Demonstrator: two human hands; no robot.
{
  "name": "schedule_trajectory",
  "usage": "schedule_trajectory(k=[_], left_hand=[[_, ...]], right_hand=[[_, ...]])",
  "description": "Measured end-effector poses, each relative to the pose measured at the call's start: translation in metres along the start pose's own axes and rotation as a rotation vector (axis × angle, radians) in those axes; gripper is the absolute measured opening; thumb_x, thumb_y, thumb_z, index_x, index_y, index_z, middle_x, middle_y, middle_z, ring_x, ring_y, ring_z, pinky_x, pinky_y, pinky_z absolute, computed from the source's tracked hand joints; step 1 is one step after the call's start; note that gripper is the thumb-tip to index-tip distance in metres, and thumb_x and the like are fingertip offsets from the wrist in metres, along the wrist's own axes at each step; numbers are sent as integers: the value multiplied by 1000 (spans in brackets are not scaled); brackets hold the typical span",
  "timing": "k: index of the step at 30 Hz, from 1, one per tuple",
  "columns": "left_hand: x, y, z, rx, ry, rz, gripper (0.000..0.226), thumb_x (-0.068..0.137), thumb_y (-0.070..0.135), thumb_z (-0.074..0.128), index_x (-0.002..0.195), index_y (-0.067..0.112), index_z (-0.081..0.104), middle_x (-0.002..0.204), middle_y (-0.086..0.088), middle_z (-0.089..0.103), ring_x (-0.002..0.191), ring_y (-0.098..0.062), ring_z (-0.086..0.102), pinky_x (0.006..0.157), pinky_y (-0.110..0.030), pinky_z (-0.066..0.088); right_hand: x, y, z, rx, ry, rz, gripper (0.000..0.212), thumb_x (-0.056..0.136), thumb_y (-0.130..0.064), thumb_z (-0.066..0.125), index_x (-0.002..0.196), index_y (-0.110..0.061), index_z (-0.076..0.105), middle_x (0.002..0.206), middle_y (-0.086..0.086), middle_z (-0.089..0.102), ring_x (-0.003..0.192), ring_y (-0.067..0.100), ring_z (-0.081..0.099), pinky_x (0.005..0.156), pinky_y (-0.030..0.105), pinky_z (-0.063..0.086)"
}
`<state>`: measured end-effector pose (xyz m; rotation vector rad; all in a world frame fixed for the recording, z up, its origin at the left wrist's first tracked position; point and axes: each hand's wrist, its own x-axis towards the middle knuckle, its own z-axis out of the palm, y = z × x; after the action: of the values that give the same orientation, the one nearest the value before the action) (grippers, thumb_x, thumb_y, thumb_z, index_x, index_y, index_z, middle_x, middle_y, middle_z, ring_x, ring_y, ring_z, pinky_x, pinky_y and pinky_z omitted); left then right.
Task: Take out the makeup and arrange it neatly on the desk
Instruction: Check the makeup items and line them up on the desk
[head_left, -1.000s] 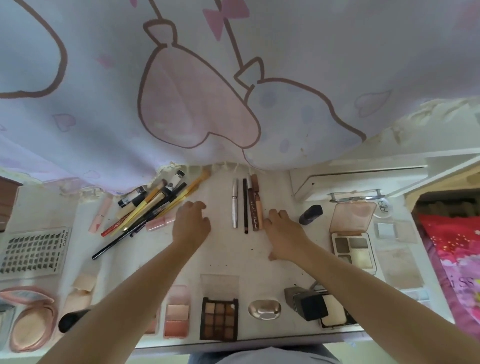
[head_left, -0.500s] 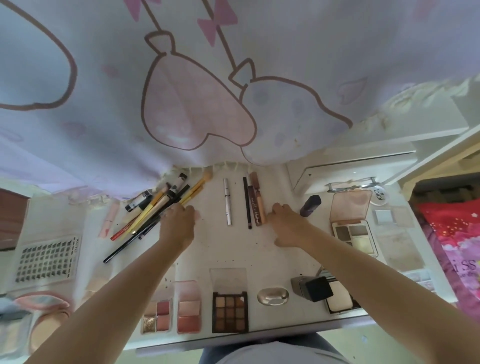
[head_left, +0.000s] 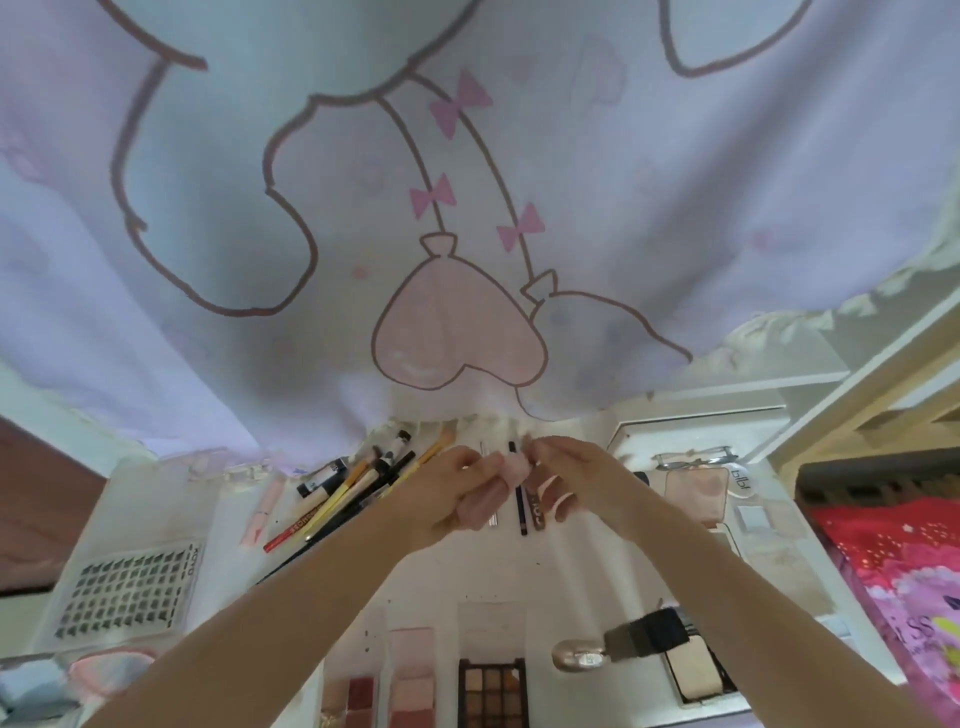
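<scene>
Desk, white, seen from above, with makeup laid out across it. Far left: clear lash tray of dark lash clusters, its right edge printed with a short word that looks like "KOYO", though it is small. Just right of it, a pale pink tube lies lengthwise. Next, a loose fan of brushes and pencils; the red pencil at its near end carries gold lettering too blurred to read. Along the near edge sit a blush palette and a brown eyeshadow palette.

Centre: left hand and right hand are raised together above the desk, each pinching one side of a small pink makeup item held between the fingertips; its exact kind cannot be told. Directly beneath the hands lie a silver pen, a dark liner pencil and a brown tube, side by side and parallel, partly hidden by the fingers.

Right: a metallic oval case touches a black compact. Farther back, an open pink-lidded palette, and beside it a round white lid printed "blbl". A cartoon-print curtain hangs behind.
</scene>
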<state>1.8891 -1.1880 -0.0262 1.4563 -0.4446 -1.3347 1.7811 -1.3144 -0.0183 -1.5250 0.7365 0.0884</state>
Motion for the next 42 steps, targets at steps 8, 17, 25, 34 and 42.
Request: schedule_trajectory(k=[8,17,25,34,42], left_hand=[[-34,29,-5,25,-7,22,30,93,31,45,94,2,51,63,4,57,46,-1,53,43,-13,41],[-63,44,-15,141,31,209,14,95,16,45,86,10,55,73,-4,56,46,-5,52,46,-15,44],[-81,69,-5,227,158,396,16,95,10,44,83,12,55,64,-4,55,37,-4,49,39,-15,43],[-93,78,4,174,202,364,22,97,14,38,80,12,51,56,0,47,31,-5,37,34,-15,30],[-87,83,3,-159,231,236,28,92,11,29,66,14,38,37,7,30,32,-7,23,32,-14,18]], right_hand=[[-31,-27,22,150,-53,-165,23,96,-8,40,85,2,58,59,7,49,41,10,42,42,19,34],[-55,-52,27,7,229,-350,21,90,-5,50,75,-11,62,52,-4,57,42,5,52,47,14,47],[-67,-69,30,-64,292,-554,19,89,-3,51,81,-15,63,55,-6,61,48,4,58,55,16,52],[-66,-66,32,-90,310,-702,15,90,-2,49,90,-13,60,52,-11,62,49,-1,58,56,9,48],[-65,-87,40,-422,303,-1042,19,78,-30,50,96,-27,56,92,-11,53,84,7,54,74,14,48]])
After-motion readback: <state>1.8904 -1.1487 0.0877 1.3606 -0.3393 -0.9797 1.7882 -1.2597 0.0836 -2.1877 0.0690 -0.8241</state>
